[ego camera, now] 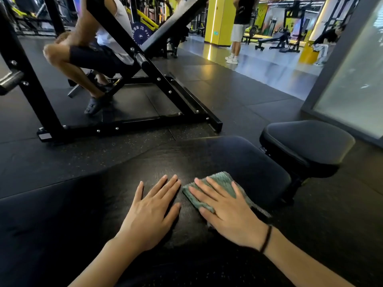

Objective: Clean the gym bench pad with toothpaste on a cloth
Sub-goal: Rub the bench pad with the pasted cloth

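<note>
A long black bench pad (228, 158) fills the lower middle of the head view. A folded green cloth (222, 182) lies on it, right of centre. My right hand (226, 214) presses flat on the cloth with straight, spread fingers. Just to its left, my left hand (153, 210) rests palm down on the bare pad, fingers straight. Faint smear marks show on the pad ahead of my hands. No toothpaste tube is in view.
The bench's separate black seat pad (306, 141) stands at the right end. A black steel machine frame (128, 125) stands ahead on the rubber floor, with a seated person (89, 50) in it. Another person (238, 27) stands farther back. A glass partition (352, 79) runs along the right.
</note>
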`<state>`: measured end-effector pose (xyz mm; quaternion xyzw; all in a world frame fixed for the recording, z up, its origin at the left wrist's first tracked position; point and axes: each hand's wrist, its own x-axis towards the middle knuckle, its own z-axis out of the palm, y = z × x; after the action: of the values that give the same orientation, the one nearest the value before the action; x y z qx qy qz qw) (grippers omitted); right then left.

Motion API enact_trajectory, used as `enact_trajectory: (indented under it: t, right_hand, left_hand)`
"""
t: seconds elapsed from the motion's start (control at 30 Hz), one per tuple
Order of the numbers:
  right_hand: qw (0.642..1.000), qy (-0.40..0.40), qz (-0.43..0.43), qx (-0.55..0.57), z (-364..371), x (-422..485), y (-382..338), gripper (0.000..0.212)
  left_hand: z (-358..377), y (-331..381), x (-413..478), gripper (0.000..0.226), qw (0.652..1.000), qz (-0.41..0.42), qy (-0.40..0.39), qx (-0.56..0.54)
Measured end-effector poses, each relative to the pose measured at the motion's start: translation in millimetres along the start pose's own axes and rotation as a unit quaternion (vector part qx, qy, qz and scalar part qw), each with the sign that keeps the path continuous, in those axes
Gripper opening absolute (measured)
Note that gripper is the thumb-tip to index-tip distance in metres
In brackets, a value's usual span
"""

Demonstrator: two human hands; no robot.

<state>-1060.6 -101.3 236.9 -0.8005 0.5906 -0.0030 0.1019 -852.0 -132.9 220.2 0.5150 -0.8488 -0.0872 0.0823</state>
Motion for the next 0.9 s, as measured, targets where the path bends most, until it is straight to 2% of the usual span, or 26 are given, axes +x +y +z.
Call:
enact_trajectory:
  t: [0.1,0.27,0.4,0.63,0.9]
  right_hand:
    - [1.000,0.005,-0.017,0.009,-6,62,9,0.049]
    - [1.000,-0.007,-0.013,0.013,-21,162,24,0.049]
    - [1.000,0.002,0.011,0.020,-26,198,47,0.048]
    - [0.997,0.010,0.072,0.018,-34,190,98,0.049]
    - [0.984,0.023,0.176,0.026,-33,116,154,0.049]
  left_hand:
    - [-1,1,1,0.089,1.000,-0.003,-0.008,0.007]
    - [-5,1,3,0.082,1.000,-0.004,-0.024,-0.012]
    - [-6,1,5,0.084,1.000,-0.004,-0.026,-0.011]
    - [-1,-2,4,0.077,0.999,0.003,-0.007,-0.049]
    - [4,-4,4,0.079,0.999,0.010,0.008,-0.039]
